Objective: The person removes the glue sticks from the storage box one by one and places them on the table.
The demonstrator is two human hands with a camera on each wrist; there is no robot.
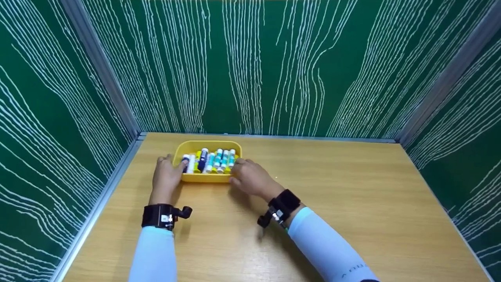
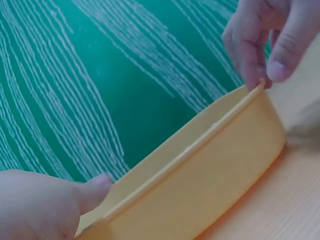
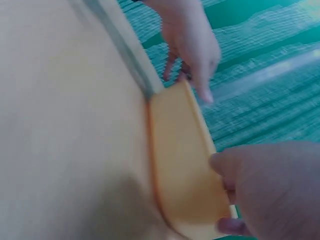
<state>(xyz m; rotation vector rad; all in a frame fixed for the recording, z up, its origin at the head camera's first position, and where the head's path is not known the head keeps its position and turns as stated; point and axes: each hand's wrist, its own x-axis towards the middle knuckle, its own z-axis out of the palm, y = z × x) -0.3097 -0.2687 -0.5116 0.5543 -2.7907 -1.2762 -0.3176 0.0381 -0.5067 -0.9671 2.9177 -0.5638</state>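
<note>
A yellow plastic bin (image 1: 207, 178) stands on the table towards its far left, with several glue sticks (image 1: 219, 158) in it. Some have teal and white labels; others are dark blue or yellow with white caps. My left hand (image 1: 166, 175) holds the bin's left end, thumb over the rim and fingers along the outside. At the opposite end, my right hand (image 1: 250, 177) grips the near right corner. In the left wrist view the bin's wall (image 2: 215, 170) spans between both hands. The right wrist view shows my right thumb and fingers (image 3: 222, 162) at the rim; the contents are hidden there.
The wooden table (image 1: 332, 203) extends in front of the bin and to its right. Green panels (image 1: 274, 78) with wavy white lines enclose it at the back and sides, joined by grey metal posts (image 1: 103, 70). Black straps (image 1: 158, 216) with small cameras circle both wrists.
</note>
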